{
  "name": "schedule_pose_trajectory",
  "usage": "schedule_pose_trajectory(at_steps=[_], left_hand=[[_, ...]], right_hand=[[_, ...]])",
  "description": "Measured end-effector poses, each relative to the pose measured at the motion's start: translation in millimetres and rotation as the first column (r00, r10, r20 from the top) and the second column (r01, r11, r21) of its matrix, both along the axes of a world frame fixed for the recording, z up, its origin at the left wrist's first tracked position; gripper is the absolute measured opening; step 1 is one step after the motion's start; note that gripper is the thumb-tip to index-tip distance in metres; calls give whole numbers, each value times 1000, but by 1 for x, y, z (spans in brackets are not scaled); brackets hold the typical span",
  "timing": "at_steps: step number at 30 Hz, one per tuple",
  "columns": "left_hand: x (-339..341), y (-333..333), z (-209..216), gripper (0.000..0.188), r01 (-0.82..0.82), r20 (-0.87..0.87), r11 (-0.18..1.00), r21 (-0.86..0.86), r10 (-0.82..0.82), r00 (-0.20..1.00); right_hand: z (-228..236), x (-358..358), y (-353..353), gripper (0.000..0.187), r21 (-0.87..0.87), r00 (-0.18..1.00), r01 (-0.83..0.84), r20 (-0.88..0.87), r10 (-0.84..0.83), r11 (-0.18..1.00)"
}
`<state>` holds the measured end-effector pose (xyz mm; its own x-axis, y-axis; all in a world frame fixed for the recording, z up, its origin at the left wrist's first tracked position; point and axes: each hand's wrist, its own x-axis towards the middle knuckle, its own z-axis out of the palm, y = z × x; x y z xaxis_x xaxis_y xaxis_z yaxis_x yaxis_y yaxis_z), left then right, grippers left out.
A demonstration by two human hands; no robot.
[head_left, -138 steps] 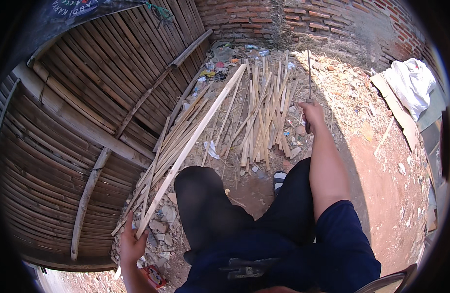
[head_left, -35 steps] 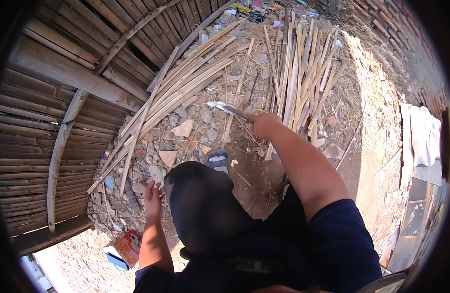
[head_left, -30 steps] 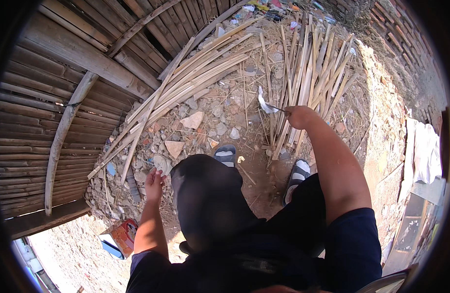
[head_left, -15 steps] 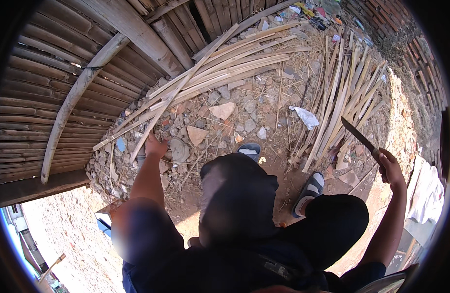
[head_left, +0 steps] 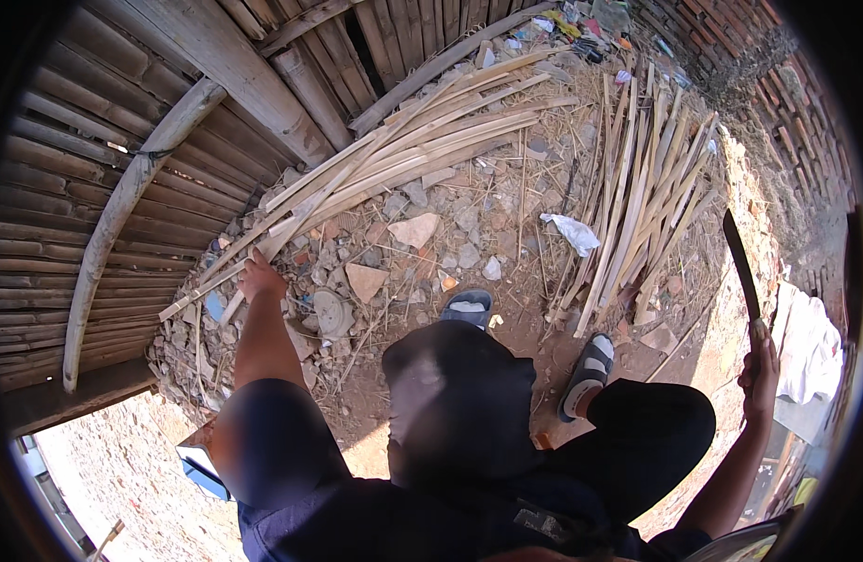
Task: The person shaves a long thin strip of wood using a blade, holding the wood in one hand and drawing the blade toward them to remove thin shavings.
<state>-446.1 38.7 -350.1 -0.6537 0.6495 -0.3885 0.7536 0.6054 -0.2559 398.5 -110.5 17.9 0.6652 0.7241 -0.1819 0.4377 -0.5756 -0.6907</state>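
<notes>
Fingers of the left hand point(head_left: 261, 277) were laid over the near ends of the long bamboo strips point(head_left: 394, 164), curled loosely on them, though a firm grip could not be confirmed. The right hand point(head_left: 760, 375) was closed around the handle of a long dark knife point(head_left: 740, 267), whose blade was raised upright, well apart from the strips. The step in hand was judged to be the picking of one strip from the bundle that was leaned across rubble toward the slatted bamboo wall point(head_left: 122, 140). For the next move, one strip would need to be drawn free of the others and brought near the blade, with the free hand kept clear of the edge. The strips were pale, flat, thin and dry, with splintered edges. A second fan of shorter split strips point(head_left: 642, 187) was spread on the reddish dirt, beside grey stones point(head_left: 414, 229) and a scrap of white plastic point(head_left: 574, 231). Brick wall point(head_left: 778, 94) was seen at the right.
</notes>
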Motion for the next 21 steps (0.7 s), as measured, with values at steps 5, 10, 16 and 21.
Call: schedule_pose_trajectory(at_steps=[5, 10, 16, 21], left_hand=[[-2, -16, -15, 95, 63, 3, 990, 122, -64, 998], [5, -23, -11, 90, 41, 93, 986, 164, -57, 994], [8, -31, -12, 83, 114, 61, 987, 117, -122, 991], [14, -59, 22, 86, 166, 124, 920, 355, -222, 967]], right_hand=[[9, -33, 0, 63, 53, 1000, 15, 13, -15, 999], [18, -55, -10, 65, 101, 1000, 14, 18, -16, 995], [36, -98, -5, 63, 99, 996, 81, 40, -85, 992], [47, -99, -22, 65, 335, 993, -81, -55, 105, 939]])
